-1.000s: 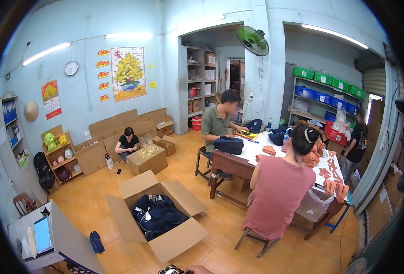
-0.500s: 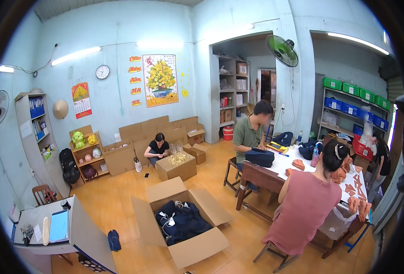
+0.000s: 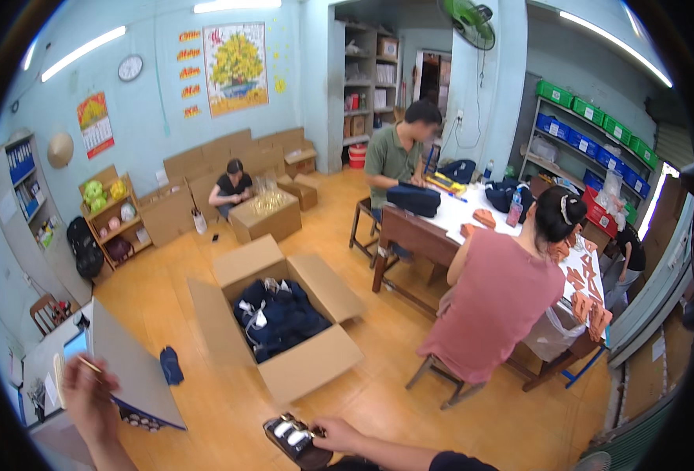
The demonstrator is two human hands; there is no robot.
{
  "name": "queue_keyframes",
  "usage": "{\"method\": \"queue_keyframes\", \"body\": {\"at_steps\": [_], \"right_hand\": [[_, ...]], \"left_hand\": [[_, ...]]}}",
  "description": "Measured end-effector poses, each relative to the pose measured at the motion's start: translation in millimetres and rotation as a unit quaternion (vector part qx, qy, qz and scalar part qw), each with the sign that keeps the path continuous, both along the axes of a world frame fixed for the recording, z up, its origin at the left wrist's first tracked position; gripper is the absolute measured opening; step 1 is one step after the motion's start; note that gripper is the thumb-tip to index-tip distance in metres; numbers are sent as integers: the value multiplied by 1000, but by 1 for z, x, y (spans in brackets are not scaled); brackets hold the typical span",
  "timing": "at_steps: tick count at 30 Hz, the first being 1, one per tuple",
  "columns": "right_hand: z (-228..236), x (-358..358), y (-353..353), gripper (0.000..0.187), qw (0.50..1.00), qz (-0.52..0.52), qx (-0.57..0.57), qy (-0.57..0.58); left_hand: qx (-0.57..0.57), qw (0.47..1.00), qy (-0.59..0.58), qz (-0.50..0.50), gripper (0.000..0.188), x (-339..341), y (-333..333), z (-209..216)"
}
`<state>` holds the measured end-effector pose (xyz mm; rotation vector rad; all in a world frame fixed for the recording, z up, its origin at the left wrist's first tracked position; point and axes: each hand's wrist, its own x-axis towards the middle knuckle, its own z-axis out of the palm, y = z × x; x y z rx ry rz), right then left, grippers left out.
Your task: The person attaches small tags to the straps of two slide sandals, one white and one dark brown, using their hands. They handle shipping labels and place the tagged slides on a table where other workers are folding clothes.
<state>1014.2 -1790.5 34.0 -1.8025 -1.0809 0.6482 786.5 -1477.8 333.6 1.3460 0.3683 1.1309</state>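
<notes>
My left hand (image 3: 90,396) is raised at the lower left, in front of the grey desk, its fingers pinched together. A thin tan sliver (image 3: 90,363) shows at the fingertips, too small and blurred to name. At the bottom middle my right hand (image 3: 336,434) grips the right edge of a dark brown case-like thing (image 3: 313,455) with white oval pieces on it. Beyond it on the floor stands an open cardboard box (image 3: 313,367), its flaps spread, holding navy cloth items (image 3: 280,318). Neither hand touches the box.
The grey desk (image 3: 131,357) stands at left, with a navy cloth piece (image 3: 171,366) on the floor beside it. On the right, a seated person in pink (image 3: 496,298) and one in green (image 3: 394,157) work at a long table (image 3: 409,239). Another person (image 3: 231,188) sits behind a carton (image 3: 272,224).
Both my hands have come into view from below, the right one with the dark brown case-like thing. The view has tilted down and shifted, so the room sits higher and further left.
</notes>
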Motion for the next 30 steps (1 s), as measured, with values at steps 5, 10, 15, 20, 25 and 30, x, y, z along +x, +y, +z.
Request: {"method": "queue_keyframes", "body": {"at_steps": [5, 10, 15, 20, 25, 30], "right_hand": [[4, 7, -9, 33, 996, -43, -36, 69], [-2, 22, -24, 33, 994, -69, -56, 66], [-16, 45, -24, 30, 995, -35, -78, 55], [-25, 62, -20, 31, 997, 18, -68, 23], [-29, 64, -2, 29, 997, 2, -63, 42], [-24, 59, 23, 34, 993, 43, -93, 51]], "left_hand": [[-177, 976, 89, -90, 17, 54, -51, -81], [-398, 889, 128, -187, 12, 94, -153, -182], [-425, 830, 242, -269, 24, 105, -209, -204], [-419, 829, 244, -280, 24, 112, -203, -189], [-424, 848, 239, -210, 25, 114, -202, -194], [-433, 852, 242, -168, 25, 93, -187, -195]]}}
